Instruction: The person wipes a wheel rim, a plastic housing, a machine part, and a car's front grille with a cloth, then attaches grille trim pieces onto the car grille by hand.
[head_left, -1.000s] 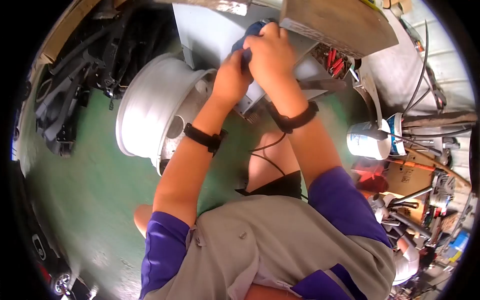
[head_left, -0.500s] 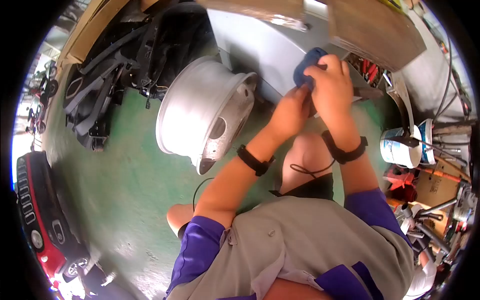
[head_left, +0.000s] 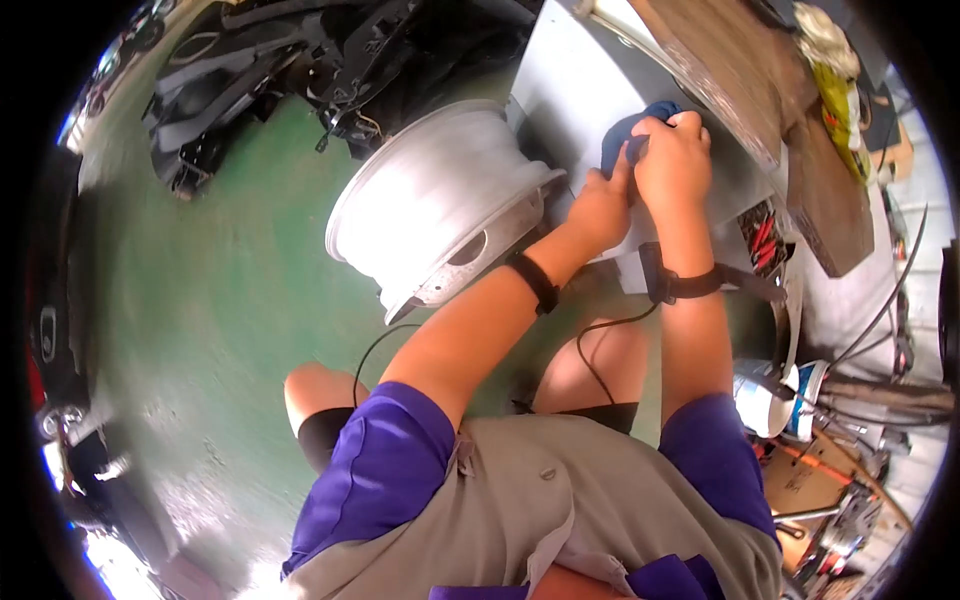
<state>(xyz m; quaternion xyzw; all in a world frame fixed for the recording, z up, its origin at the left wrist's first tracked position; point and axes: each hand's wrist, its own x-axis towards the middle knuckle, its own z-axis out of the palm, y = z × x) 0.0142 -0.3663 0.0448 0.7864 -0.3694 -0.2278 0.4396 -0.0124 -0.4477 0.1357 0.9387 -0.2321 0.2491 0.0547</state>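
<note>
Wheel rim (head_left: pixel 435 195) left of the cabinet (head_left: pixel 572 85) — planks (head_left: pixel 715 65) apparently on top, buckets (head_left: pixel 764 402) farther right.

Single head cam, wide round view, dark corners. Mounted above the shirt (head_left: pixel 510 470), facing forward and steeply down. Close over left hand (head_left: pixel 603 212), right hand (head_left: pixel 675 165) and blue cloth (head_left: pixel 622 132); the green floor (head_left: pixel 220 340) reads farther off, running out left.

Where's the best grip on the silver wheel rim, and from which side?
I'd take the wheel rim by its left lip and right lip, fingers hooked round each, coming from the wearer's side. It lies tilted, that side faces bare floor, and both lips flare beyond the smooth barrel.
</note>
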